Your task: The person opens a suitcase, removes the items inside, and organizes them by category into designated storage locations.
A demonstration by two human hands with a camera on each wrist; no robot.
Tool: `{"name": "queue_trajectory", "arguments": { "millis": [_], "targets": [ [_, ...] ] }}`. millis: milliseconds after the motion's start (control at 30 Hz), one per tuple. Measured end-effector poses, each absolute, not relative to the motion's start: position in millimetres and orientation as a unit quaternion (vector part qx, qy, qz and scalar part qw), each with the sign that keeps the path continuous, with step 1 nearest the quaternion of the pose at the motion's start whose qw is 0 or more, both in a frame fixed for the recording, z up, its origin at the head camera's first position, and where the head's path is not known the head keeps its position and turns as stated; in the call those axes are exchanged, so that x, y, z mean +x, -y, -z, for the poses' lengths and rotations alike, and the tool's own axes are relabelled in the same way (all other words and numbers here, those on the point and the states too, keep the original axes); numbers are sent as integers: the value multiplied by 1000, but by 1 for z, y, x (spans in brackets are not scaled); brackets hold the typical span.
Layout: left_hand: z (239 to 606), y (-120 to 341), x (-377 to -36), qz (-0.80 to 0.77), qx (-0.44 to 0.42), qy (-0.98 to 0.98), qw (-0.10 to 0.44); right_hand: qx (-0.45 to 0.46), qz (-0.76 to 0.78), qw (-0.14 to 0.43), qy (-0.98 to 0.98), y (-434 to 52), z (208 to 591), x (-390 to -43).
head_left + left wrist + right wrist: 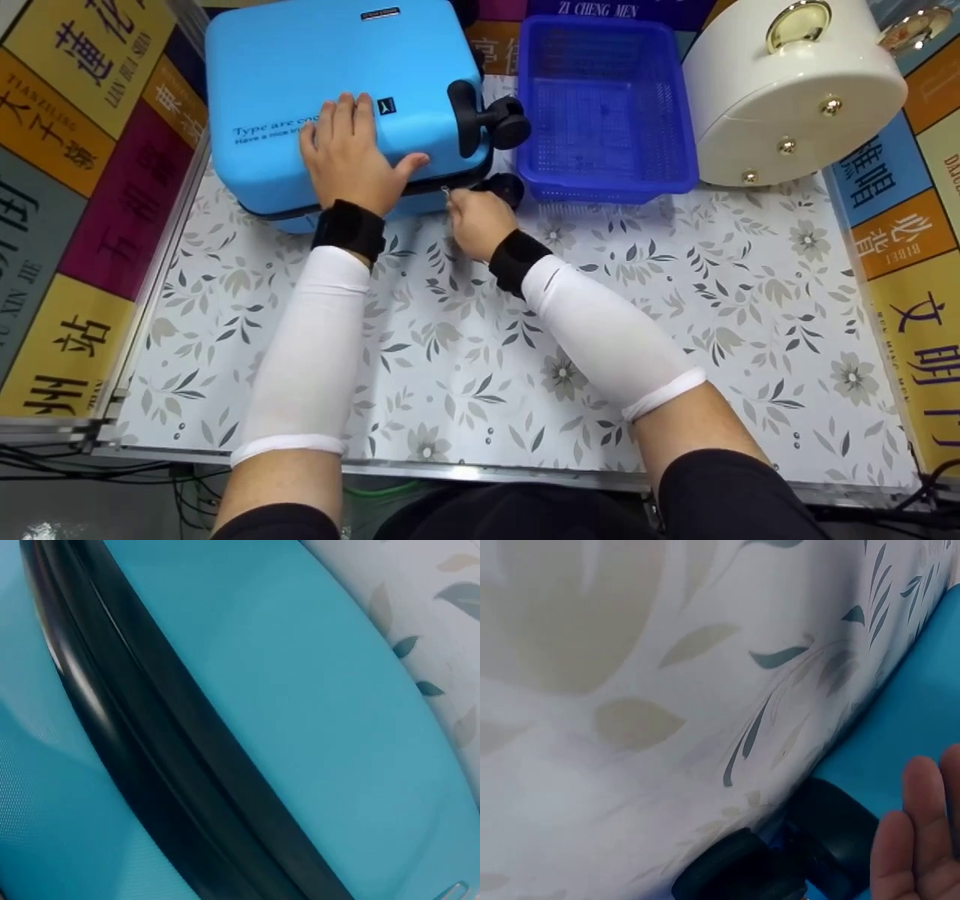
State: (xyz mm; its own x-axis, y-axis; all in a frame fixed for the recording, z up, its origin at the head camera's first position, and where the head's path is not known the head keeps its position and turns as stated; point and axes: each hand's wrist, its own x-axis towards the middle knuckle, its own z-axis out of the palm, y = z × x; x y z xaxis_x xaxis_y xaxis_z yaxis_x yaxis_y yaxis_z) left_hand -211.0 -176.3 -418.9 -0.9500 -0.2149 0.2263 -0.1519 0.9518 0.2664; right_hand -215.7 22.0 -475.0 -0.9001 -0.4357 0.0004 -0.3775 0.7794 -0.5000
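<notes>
The blue hard-shell suitcase was pressed by the left hand, fingers outstretched (presumably for steadiness), while its zipper pull was pinched by the right hand.

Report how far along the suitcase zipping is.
Done: the blue suitcase lies flat on the table, its shells together.
In hand: the left hand rests on top; the right hand pinches the zipper pull near the wheels.
Left: likely more travel along the black seam band; direction can't be told.
</notes>
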Motion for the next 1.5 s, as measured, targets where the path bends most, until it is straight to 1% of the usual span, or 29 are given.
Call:
{"name": "queue_trajectory", "arguments": {
  "millis": [100, 167, 233, 300, 367, 400, 433, 500, 567, 633, 733, 867, 1133, 1367, 1500],
  "targets": [
    [416, 175, -209, 130, 97, 980, 115, -220, 278, 73, -932, -31, 470, -214],
    [412, 172, -208, 134, 107, 980, 98, -206, 305, 64, -928, -41, 464, -214],
    [406, 166, -207, 138, 115, 981, 78, -185, 335, 24, -924, -55, 454, -219],
    [399, 155, -209, 133, 111, 984, 53, -165, 348, -35, -922, -72, 444, -229],
    [394, 141, -213, 118, 88, 989, 26, -153, 336, -94, -925, -90, 436, -241],
    [392, 133, -216, 109, 72, 991, 15, -146, 322, -116, -928, -98, 433, -248],
    [390, 124, -219, 98, 53, 994, 6, -134, 305, -123, -935, -106, 430, -253],
    [389, 109, -225, 77, 20, 997, -2, -111, 264, -108, -952, -120, 427, -262],
    [390, 96, -230, 61, 3, 998, 4, -89, 232, -63, -967, -132, 425, -267],
    [392, 87, -235, 53, 2, 998, 21, -71, 207, -11, -976, -140, 425, -269],
    [398, 79, -239, 57, 16, 997, 51, -61, 192, 34, -979, -148, 425, -268],
    [403, 76, -242, 70, 26, 994, 78, -61, 194, 46, -978, -151, 426, -266],
    [405, 83, -232, 86, 8, 993, 75, -51, 198, 46, -978, -158, 429, -264],
    [405, 105, -216, 129, -12, 988, 85, -37, 198, 57, -978, -167, 429, -263],
    [404, 123, -208, 161, -22, 982, 93, -35, 200, 54, -978, -172, 429, -262]
  ]
}}
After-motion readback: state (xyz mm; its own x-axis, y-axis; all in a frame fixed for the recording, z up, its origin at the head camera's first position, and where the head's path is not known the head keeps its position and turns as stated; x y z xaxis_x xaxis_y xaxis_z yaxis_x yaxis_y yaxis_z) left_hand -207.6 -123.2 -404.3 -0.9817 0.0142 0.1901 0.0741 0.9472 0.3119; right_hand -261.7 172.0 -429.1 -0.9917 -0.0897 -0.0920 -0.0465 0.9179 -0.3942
